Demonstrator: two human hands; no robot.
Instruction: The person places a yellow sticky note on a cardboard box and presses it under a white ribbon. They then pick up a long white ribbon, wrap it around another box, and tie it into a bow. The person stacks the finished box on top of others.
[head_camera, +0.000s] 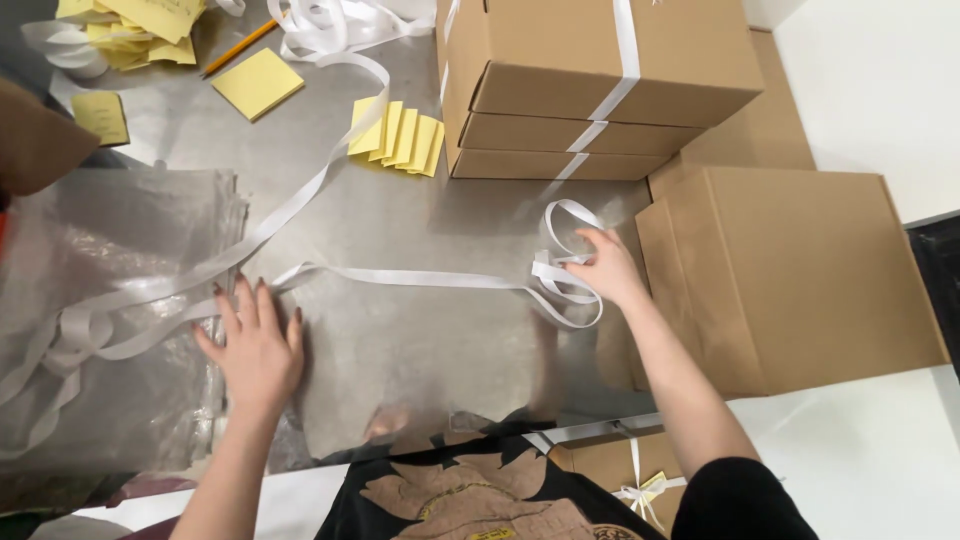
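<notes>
Head view of a metal tabletop (400, 330): the left hand (255, 345) lies flat with fingers spread, gripping nothing, on a long white ribbon (400, 277) near the front edge, beside clear plastic bags (100, 260) at the left edge. The right hand (605, 265) pinches the ribbon's looped end beside a plain cardboard box (790, 270) at the right edge. Ribbon-tied stacked boxes (590, 90) and yellow sticky notes (400, 135) sit toward the far edge.

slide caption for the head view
Right hand gathers white ribbon loops; left hand flat on the metal table.
</notes>
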